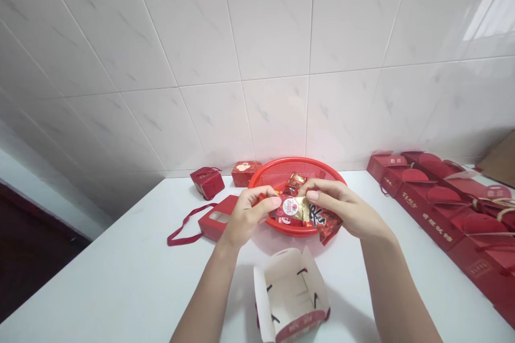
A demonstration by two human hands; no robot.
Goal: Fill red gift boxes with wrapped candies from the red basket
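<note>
My left hand [250, 213] pinches a red-and-gold wrapped candy [293, 207] between thumb and fingers, in front of the red basket [336, 177]. My right hand [346, 204] is closed on a red snack packet [325, 221] with black-and-white lettering, at the candy's right end. More wrapped sweets [294, 181] lie in the basket behind the hands. Nearer to me stands an open box [292, 297] with a white inside, its flaps up and dark ribbon ends poking through its walls. No sweets show in it.
Left of the basket lie a red box [219, 220] with a window and ribbon, a small dark-red box [207, 183] and a flowered red box [244, 173]. Rows of red gift boxes [426, 209] line the right side. A tiled wall [273, 112] rises behind the white table [132, 273].
</note>
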